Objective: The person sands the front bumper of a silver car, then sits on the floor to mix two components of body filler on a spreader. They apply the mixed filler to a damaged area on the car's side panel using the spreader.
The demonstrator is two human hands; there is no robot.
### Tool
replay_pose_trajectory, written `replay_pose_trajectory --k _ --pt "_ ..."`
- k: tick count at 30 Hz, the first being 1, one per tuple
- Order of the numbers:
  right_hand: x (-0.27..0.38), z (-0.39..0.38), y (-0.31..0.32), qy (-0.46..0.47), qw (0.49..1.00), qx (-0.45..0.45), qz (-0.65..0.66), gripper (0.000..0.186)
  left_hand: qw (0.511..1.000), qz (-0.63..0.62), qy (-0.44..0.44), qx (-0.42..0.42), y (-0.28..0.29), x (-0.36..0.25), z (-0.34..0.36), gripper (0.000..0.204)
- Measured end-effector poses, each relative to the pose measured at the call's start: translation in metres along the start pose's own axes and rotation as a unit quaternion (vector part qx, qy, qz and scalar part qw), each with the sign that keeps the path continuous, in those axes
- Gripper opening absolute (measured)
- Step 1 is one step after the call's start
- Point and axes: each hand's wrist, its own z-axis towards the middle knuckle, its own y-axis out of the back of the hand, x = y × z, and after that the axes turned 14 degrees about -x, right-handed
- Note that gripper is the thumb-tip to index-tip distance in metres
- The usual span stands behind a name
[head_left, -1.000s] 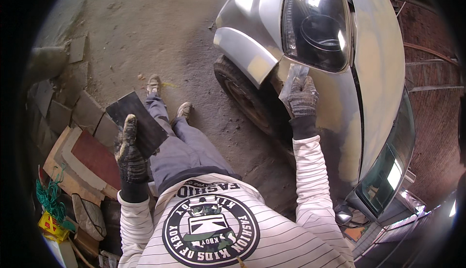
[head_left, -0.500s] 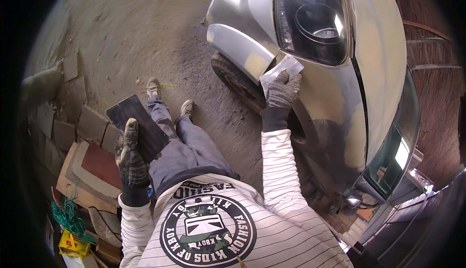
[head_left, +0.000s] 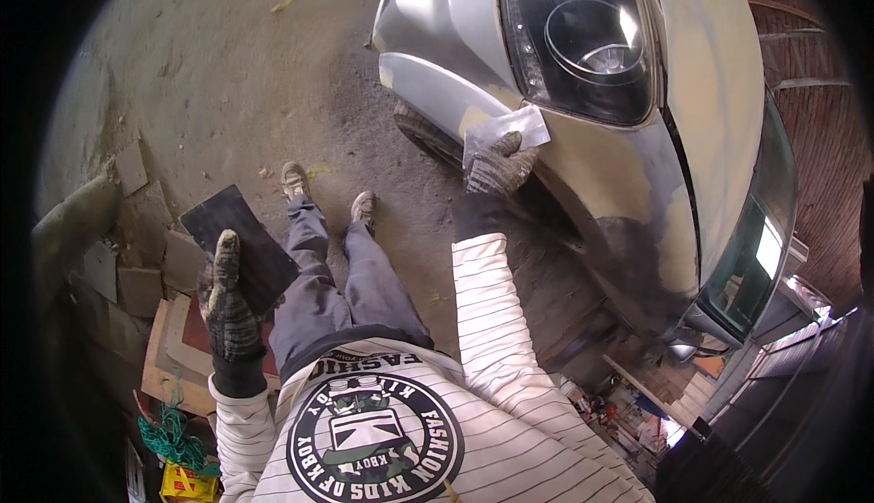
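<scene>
The right grip (head_left: pixel 501 168) is clamped on a thin metal sheet (head_left: pixel 496 131), which sticks out ahead of it beside the car's headlight (head_left: pixel 587 43). The left grip (head_left: pixel 231 307) is closed on a black board (head_left: pixel 259 253), its thumb over the face, most of the board projecting forward and rightward.

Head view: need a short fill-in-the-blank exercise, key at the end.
1. The left hand holds a flat plate coloured ____.
2. The right hand holds a pale sheet near the round-lensed ____ of the car.
3. Each hand wears a knitted ____.
4. The tangled string by the yellow package is ____.

Missing words: black; headlight; glove; green.
</scene>
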Motion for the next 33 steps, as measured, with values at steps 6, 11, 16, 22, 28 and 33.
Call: replay_pose_trajectory --k 6,11,16,22,28,33 --pt "0.017 -0.019 -0.028 -0.107 0.97 -0.029 0.219 0.04 0.999 0.051 0.009 0.001 -0.005 -0.012 0.002 0.028" --pt "0.001 -0.017 -0.017 -0.089 0.978 0.035 0.187 0.044 0.996 0.083 -0.028 -0.009 -0.01 -0.016 0.002 0.027" --pt "-0.019 0.012 0.046 0.092 0.996 -0.004 0.021 0.035 0.996 0.079 -0.026 0.033 -0.019 -0.024 0.001 0.027" --pt "-0.002 0.06 0.079 0.143 0.989 0.017 0.018 0.04 0.997 0.07 0.019 0.023 -0.023 -0.029 0.005 0.03" --pt "0.013 0.069 0.087 0.155 0.988 0.005 -0.029 0.04 0.998 0.066 -0.007 -0.001 -0.019 -0.028 0.007 0.031" --pt "0.009 0.057 0.074 0.125 0.992 -0.006 -0.008 0.042 0.998 0.064 0.003 -0.012 -0.018 -0.026 0.006 0.03"
